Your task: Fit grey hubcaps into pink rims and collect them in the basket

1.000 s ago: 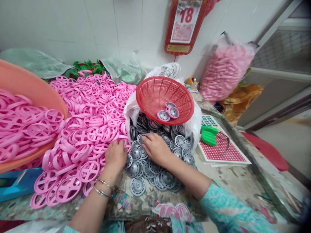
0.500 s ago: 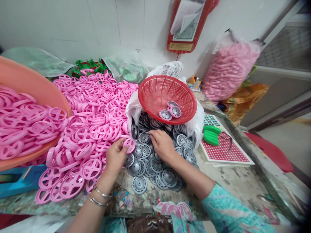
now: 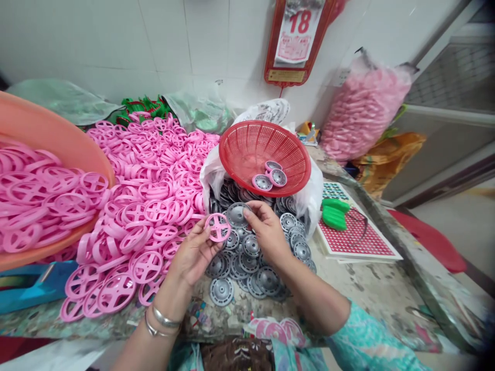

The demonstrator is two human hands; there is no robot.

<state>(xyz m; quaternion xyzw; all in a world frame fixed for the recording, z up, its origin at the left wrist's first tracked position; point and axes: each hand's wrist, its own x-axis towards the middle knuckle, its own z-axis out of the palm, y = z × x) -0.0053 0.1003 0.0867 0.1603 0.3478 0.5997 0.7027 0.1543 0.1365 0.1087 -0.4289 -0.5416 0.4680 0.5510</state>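
Observation:
Between thumb and fingers, my left hand holds a pink plastic wheel ring with crossed spokes. My right hand pinches a grey hubcap-like disc by its right edge, close beside the ring and apart from it or barely overlapping; I cannot tell which. Below both hands spreads a pile of grey discs, spilling from a white plastic bag. A red mesh basket rests tilted on that bag, with a few pink-rimmed grey wheels inside.
Loose pink rings heap across the left of the table, beside an orange tub of more rings. A blue tape dispenser sits front left. On the right, a green object lies on sticker sheets. Pink-filled bag stands behind.
My right hand has lifted a grey disc off the pile and turned it face-up. My left hand has moved slightly right with the pink ring. The wall calendar's lifted pages now hang flat.

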